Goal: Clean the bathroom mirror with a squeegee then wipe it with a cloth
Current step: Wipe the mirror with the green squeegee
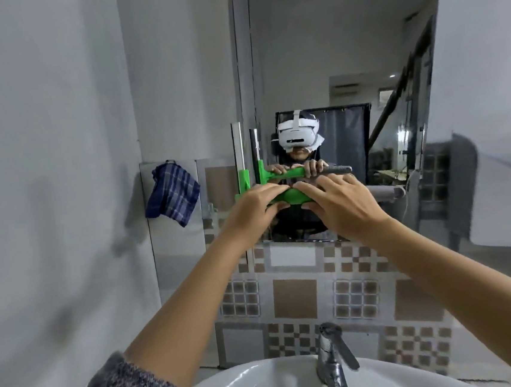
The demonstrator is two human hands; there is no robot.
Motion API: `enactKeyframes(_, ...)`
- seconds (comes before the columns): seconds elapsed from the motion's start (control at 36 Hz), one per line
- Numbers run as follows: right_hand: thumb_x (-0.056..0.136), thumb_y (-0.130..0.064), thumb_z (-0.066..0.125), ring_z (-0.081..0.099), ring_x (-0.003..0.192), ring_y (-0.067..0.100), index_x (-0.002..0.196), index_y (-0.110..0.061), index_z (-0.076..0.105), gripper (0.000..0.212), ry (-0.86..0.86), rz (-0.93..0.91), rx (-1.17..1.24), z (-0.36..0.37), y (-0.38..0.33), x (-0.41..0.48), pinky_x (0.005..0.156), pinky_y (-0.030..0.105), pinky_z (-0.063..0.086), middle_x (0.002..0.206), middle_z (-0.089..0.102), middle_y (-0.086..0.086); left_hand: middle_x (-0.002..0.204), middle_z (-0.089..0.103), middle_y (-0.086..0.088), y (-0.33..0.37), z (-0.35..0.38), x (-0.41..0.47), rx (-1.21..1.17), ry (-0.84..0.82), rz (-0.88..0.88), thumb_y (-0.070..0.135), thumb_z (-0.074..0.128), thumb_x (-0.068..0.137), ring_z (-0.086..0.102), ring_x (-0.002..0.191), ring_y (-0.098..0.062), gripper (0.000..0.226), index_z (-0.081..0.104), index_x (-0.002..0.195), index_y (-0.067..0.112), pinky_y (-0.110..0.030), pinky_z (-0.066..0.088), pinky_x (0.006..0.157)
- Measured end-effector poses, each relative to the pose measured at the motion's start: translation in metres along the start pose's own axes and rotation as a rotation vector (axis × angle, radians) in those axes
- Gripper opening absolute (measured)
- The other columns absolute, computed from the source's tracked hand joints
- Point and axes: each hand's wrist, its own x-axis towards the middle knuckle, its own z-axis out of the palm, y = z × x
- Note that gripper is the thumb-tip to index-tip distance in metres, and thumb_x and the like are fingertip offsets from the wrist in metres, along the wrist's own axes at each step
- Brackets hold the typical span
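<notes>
A green squeegee (292,196) is held sideways against the mirror (313,63), its blade (240,160) standing upright along the mirror's left edge. My left hand (254,207) grips the green handle near the blade end. My right hand (339,202) grips the same handle just to the right, fingertips nearly touching the left hand. The handle's grey end (385,194) sticks out to the right. The mirror reflects both hands and the squeegee. A blue checked cloth (171,193) hangs on the wall to the left of the mirror.
A white basin (257,383) with a metal tap (334,360) sits below, close to me. Brown and white patterned tiles (295,295) cover the wall under the mirror. A white wall (44,182) is on the left and a white fixture (504,194) on the right.
</notes>
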Motion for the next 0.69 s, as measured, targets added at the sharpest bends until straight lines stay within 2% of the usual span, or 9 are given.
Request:
enactKeyframes(0.11, 0.09, -0.025, 0.052, 0.06, 0.088, 0.034, 0.123, -0.01, 0.05, 0.036, 0.034, 0.081, -0.021, -0.015, 0.023, 0.021, 0.074, 0.043, 0.046, 0.1, 0.062, 0.013, 0.121, 0.061, -0.015, 0.008, -0.006, 0.044, -0.004, 0.067, 0.095, 0.005, 0.061, 0.083, 0.056, 0.113, -0.024, 0.04, 0.054, 0.122, 0.001, -0.029, 0.04, 0.101)
enactKeyframes(0.19, 0.091, -0.025, 0.052, 0.059, 0.084, 0.032, 0.122, -0.011, 0.051, 0.035, 0.126, 0.095, -0.075, -0.027, 0.043, 0.043, 0.07, 0.041, 0.045, 0.096, 0.062, 0.012, 0.12, 0.062, -0.013, 0.008, -0.013, 0.079, 0.003, 0.136, 0.147, 0.006, 0.062, 0.083, 0.057, 0.11, -0.023, 0.04, 0.055, 0.122, 0.002, -0.029, 0.042, 0.099)
enactKeyframes(0.28, 0.091, -0.026, 0.053, 0.058, 0.08, 0.03, 0.124, -0.014, 0.05, 0.035, 0.191, 0.1, -0.113, -0.038, 0.063, 0.072, 0.068, 0.04, 0.043, 0.092, 0.061, 0.01, 0.123, 0.06, -0.012, 0.004, -0.019, 0.113, 0.039, 0.247, 0.155, 0.007, 0.062, 0.084, 0.053, 0.117, -0.023, 0.04, 0.054, 0.123, 0.003, -0.034, 0.04, 0.103)
enactKeyframes(0.33, 0.09, -0.028, 0.053, 0.058, 0.082, 0.029, 0.127, -0.017, 0.047, 0.039, 0.212, 0.118, -0.127, -0.045, 0.077, 0.093, 0.07, 0.039, 0.042, 0.094, 0.061, 0.01, 0.128, 0.056, -0.013, 0.003, -0.021, 0.129, 0.04, 0.357, 0.119, 0.008, 0.059, 0.087, 0.048, 0.122, -0.023, 0.039, 0.053, 0.125, 0.002, -0.033, 0.035, 0.107)
enactKeyframes(0.42, 0.091, -0.031, 0.051, 0.057, 0.086, 0.029, 0.135, -0.025, 0.04, 0.046, 0.224, 0.152, -0.132, -0.053, 0.096, 0.123, 0.073, 0.038, 0.04, 0.098, 0.06, 0.009, 0.133, 0.051, -0.014, 0.001, -0.021, 0.138, -0.002, 0.513, 0.046, 0.02, 0.05, 0.092, 0.042, 0.127, -0.022, 0.041, 0.048, 0.128, -0.001, -0.021, 0.025, 0.109)
enactKeyframes(0.47, 0.093, -0.032, 0.046, 0.055, 0.091, 0.029, 0.139, -0.029, 0.034, 0.048, 0.229, 0.165, -0.138, -0.059, 0.107, 0.141, 0.077, 0.038, 0.039, 0.101, 0.059, 0.01, 0.137, 0.046, -0.01, -0.005, -0.014, 0.135, -0.016, 0.567, 0.001, 0.03, 0.041, 0.094, 0.036, 0.131, -0.018, 0.048, 0.044, 0.132, 0.001, -0.014, 0.019, 0.109)
enactKeyframes(0.53, 0.094, -0.033, 0.042, 0.053, 0.096, 0.028, 0.142, -0.033, 0.027, 0.05, 0.227, 0.166, -0.138, -0.066, 0.115, 0.158, 0.081, 0.038, 0.037, 0.105, 0.056, 0.01, 0.137, 0.044, -0.008, -0.014, -0.002, 0.127, -0.038, 0.602, -0.067, 0.03, 0.039, 0.094, 0.032, 0.131, -0.013, 0.047, 0.042, 0.133, 0.004, -0.011, 0.016, 0.109)
enactKeyframes(0.61, 0.099, -0.032, 0.032, 0.05, 0.1, 0.026, 0.144, -0.037, 0.02, 0.047, 0.207, 0.159, -0.118, -0.076, 0.125, 0.182, 0.084, 0.037, 0.034, 0.108, 0.054, 0.01, 0.129, 0.051, -0.015, -0.031, 0.024, 0.111, -0.05, 0.603, -0.145, 0.024, 0.042, 0.092, 0.039, 0.124, -0.014, 0.04, 0.045, 0.128, 0.006, -0.012, 0.021, 0.108)
enactKeyframes(0.69, 0.1, -0.032, 0.03, 0.049, 0.103, 0.027, 0.144, -0.038, 0.019, 0.046, 0.211, 0.14, -0.127, -0.079, 0.131, 0.205, 0.085, 0.037, 0.034, 0.112, 0.055, 0.01, 0.129, 0.052, -0.012, -0.049, 0.05, 0.093, -0.04, 0.531, -0.217, 0.034, 0.039, 0.092, 0.046, 0.122, -0.018, 0.045, 0.044, 0.129, 0.008, -0.025, 0.036, 0.104)
